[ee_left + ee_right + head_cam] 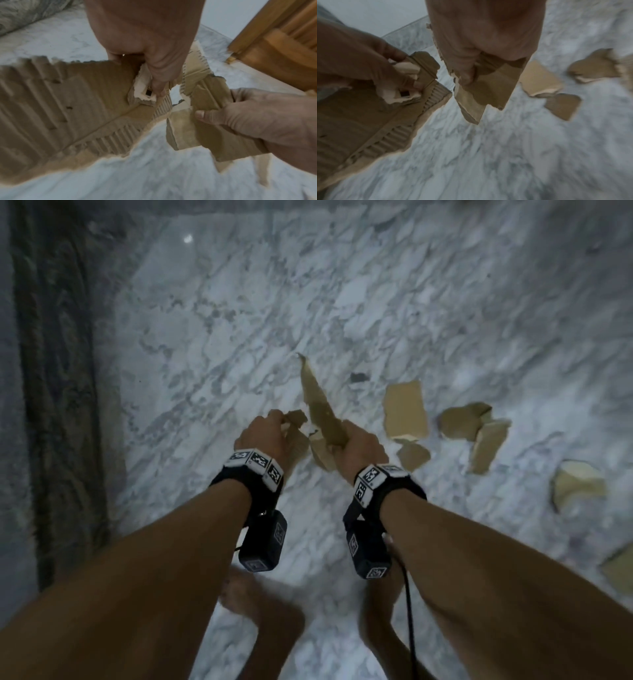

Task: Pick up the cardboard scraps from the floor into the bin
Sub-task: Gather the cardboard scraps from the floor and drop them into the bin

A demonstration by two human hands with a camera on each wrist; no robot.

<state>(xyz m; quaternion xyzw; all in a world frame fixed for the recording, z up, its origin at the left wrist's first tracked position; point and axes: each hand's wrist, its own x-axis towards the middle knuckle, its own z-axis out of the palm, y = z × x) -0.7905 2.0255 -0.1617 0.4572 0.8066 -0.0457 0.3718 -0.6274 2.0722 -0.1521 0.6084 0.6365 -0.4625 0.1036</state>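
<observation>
Both hands hover close together over the marble floor. My left hand (pixel 262 434) (pixel 147 56) grips a large torn corrugated cardboard piece (pixel 68 108) (pixel 359 128), which hangs under it, together with a small white-faced scrap (pixel 145 93). My right hand (pixel 359 446) (pixel 479 54) grips a long cardboard strip (pixel 317 402) and folded brown scraps (pixel 488 88) (pixel 207 97). The two bundles almost touch. Several loose cardboard scraps lie on the floor to the right, among them a squarish scrap (pixel 406 410) (pixel 541 79). No bin is in view.
More scraps lie at the right: a crumpled pair (pixel 472 428), a pale one (pixel 579 482) and one at the frame edge (pixel 620 571). A dark patterned fabric strip (pixel 58 371) runs along the left. A wooden door (pixel 283 47) stands nearby. My bare feet (pixel 257 604) are below the hands.
</observation>
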